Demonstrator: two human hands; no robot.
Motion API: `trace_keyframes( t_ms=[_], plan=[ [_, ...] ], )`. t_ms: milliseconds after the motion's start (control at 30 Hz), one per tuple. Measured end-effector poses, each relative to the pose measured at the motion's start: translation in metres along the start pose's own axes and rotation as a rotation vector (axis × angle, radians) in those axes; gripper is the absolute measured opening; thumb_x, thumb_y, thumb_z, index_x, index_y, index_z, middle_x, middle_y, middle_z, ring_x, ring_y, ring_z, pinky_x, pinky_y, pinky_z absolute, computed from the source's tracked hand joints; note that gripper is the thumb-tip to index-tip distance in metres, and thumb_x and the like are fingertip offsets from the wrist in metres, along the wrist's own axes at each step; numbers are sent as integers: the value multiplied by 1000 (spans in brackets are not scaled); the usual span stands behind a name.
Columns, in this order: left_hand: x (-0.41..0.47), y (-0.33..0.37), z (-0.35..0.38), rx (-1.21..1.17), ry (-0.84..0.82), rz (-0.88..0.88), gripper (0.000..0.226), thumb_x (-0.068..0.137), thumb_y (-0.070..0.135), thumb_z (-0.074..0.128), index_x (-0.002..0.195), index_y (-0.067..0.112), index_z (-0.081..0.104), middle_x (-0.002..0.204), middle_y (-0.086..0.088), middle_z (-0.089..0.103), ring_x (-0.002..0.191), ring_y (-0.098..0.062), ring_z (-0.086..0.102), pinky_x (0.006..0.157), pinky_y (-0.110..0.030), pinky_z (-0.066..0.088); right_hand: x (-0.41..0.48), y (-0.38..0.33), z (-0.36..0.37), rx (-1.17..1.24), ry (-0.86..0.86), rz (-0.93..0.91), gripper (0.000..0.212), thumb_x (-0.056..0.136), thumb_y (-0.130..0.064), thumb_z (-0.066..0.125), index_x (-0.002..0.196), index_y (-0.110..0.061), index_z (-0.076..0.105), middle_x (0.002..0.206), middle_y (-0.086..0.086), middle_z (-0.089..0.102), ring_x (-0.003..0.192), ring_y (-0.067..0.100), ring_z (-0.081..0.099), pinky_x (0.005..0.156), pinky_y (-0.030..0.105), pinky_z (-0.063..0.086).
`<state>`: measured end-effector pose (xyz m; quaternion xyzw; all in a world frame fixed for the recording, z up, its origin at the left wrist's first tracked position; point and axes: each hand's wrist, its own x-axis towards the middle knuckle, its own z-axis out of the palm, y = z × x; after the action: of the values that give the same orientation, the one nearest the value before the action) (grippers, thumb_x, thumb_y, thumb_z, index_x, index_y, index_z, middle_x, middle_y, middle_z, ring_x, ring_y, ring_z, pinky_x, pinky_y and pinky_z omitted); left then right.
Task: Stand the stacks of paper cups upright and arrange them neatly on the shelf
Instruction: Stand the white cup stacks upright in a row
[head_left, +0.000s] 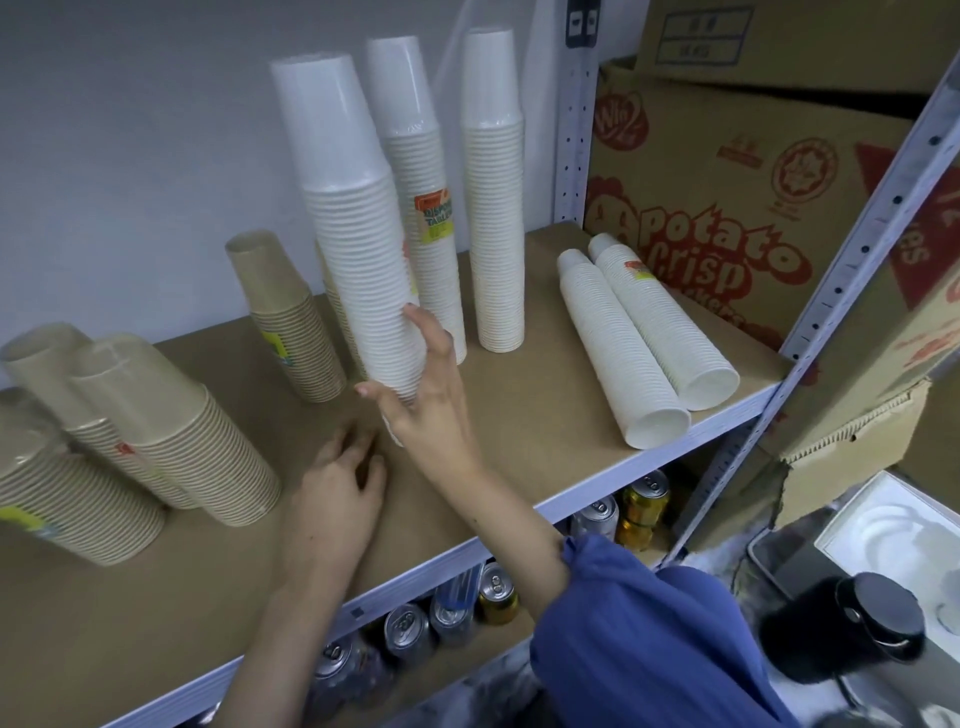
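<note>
The right hand (421, 384) is gripping a tall white cup stack (358, 218) near its base, fingers wrapped round the lowest rims, and the stack is tilting, its top leaning toward eleven o'clock, its base off the shelf (519, 415). The left hand (337, 483) is resting flat on the board at about seven o'clock from it, fingers spread, gripping nothing. Just behind the held stack, two more white stacks (493, 208) are standing upright near the wall. Over at three o'clock, two white stacks (649, 343) are lying on their sides, touching, open ends toward the shelf edge. At nine o'clock, brown cup stacks (171, 436) are lying tipped over, with one brown stack (291, 322) leaning behind them.
</note>
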<state>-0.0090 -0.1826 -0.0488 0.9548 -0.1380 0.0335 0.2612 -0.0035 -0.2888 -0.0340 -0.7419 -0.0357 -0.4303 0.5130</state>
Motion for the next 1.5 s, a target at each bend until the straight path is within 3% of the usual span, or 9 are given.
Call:
trace_keyframes(
  t_ms=[400,600,700,800,1000,1100,1233,1400,1500],
  plan=[
    [0,-1,2,-2,27,-17,35,90,21,47,124,18,53,142,-5,43,123,-32,47,96,-41,41,5,15,6,-39,-37,-47,75,71,-6,73,125,-27,25,134,26,40,122,18,32,94,-9,18],
    [-6,0,0,-10,119,-29,32,86,29,46,111,17,63,130,-3,55,110,-31,56,85,-39,47,-5,11,-12,-35,-87,9,84,70,-16,75,130,-27,17,134,-4,25,127,12,29,98,-6,19],
    [-24,15,-8,-35,238,-29,39,75,35,42,90,12,70,104,-4,66,89,-33,62,71,-37,48,-8,5,-37,-79,60,-11,64,78,-23,65,129,-23,27,126,4,43,112,13,45,96,3,31],
    [-35,43,-7,-159,217,-2,35,73,36,44,81,14,71,90,0,68,78,-30,63,68,-33,46,2,1,-68,-199,240,-25,49,81,-12,60,126,-5,39,108,15,54,96,13,50,84,6,37],
    [-10,111,11,-314,102,178,21,82,29,55,92,17,69,91,-1,68,83,-22,62,75,-36,51,38,2,-124,-377,278,47,43,81,0,54,124,1,44,112,17,54,98,13,47,83,3,31],
    [17,139,21,-245,26,215,30,84,32,50,109,19,62,104,-4,67,96,-25,61,81,-35,48,53,12,-148,-501,229,165,47,81,-2,55,126,-2,42,116,17,52,103,21,49,81,8,32],
    [47,170,34,-186,-85,246,36,89,29,43,121,15,52,117,-12,62,110,-31,54,87,-35,43,68,30,-174,-762,71,449,58,80,-12,58,133,-9,35,127,18,45,114,35,44,95,39,37],
    [74,197,59,-43,-263,227,48,97,32,28,140,13,25,137,-18,45,125,-35,41,97,-38,36,79,49,-196,-905,-240,754,78,81,-32,62,142,-15,18,137,20,40,126,38,37,103,43,33],
    [81,208,69,65,-365,174,62,93,50,29,141,11,21,139,-18,41,126,-34,40,94,-35,37,84,54,-203,-841,-327,845,70,81,-41,59,139,-17,28,134,14,47,122,33,45,96,38,41]
  ],
)
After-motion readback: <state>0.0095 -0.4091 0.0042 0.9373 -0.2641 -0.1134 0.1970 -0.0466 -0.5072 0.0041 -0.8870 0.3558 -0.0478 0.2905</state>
